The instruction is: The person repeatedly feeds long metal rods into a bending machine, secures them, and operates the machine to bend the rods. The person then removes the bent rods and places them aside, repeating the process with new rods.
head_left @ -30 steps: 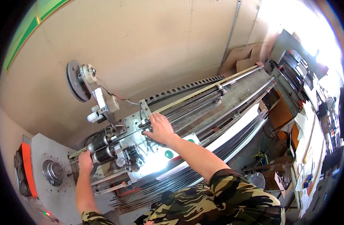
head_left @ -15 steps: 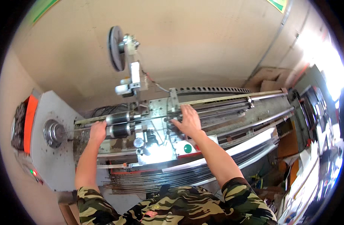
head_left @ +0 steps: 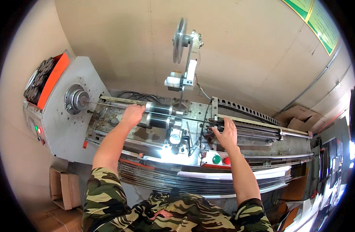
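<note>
A thin dark metal rod (head_left: 119, 105) runs from the round chuck (head_left: 77, 99) on the left to the carriage of a long machine. My left hand (head_left: 133, 115) is closed around the rod, just left of two black rollers with silver ends (head_left: 159, 108). At the carriage's right side, my right hand (head_left: 227, 133) has its thumb and fingers apart, close to a dark fitting (head_left: 217, 120) at the rod's right end. Whether it touches the fitting cannot be made out. A round gauge (head_left: 174, 139) sits below the rollers.
A bundle of long thin rods (head_left: 158, 177) lies along the machine's near side. Green (head_left: 216, 159) and red (head_left: 227, 160) buttons sit below my right hand. A grey wheel (head_left: 180, 40) rises on an arm behind the carriage. Cardboard boxes (head_left: 69, 189) stand at lower left.
The whole view has swung, so the machine appears farther right in the picture. Both hands keep about the same places on the machine, the left one still gripping the rod.
</note>
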{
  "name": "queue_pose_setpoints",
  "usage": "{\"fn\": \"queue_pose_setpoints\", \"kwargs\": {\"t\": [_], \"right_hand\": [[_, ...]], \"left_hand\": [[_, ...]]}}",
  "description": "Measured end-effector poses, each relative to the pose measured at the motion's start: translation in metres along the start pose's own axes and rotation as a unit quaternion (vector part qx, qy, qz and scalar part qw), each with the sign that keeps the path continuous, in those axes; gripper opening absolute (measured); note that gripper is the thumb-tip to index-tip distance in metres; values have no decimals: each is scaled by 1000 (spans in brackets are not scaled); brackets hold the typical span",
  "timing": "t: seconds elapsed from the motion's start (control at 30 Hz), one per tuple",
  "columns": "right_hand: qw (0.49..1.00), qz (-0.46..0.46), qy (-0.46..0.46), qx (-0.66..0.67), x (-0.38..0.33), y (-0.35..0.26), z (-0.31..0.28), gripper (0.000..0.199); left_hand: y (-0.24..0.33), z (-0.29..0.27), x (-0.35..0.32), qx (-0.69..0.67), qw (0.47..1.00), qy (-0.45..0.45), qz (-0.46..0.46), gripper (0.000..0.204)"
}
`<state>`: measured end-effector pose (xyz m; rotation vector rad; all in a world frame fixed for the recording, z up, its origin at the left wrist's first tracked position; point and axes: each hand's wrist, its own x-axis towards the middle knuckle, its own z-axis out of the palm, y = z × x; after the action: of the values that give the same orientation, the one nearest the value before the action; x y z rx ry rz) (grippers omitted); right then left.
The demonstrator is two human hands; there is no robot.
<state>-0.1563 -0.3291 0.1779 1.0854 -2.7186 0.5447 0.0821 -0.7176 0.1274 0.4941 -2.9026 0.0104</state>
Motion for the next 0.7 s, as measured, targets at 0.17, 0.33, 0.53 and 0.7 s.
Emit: {"fn": "queue_pose_setpoints", "kwargs": {"t": [0.17, 0.33, 0.53, 0.7], "right_hand": [[1000, -3, -7, -3, 0, 2, -1, 77], [1000, -10, -8, -9, 0, 6, 1, 77], [1000, -17, -13, -4, -1, 6, -1, 76], [1000, -22, -15, -5, -1, 9, -1, 75]], "left_hand": [[-1, 4, 1, 19, 1000, -21, 0, 20], [3, 0, 4, 3, 999, -35, -8, 20], [5, -2, 4, 14, 999, -51, 1, 17], [7, -4, 4, 14, 998, -60, 1, 17]]}}
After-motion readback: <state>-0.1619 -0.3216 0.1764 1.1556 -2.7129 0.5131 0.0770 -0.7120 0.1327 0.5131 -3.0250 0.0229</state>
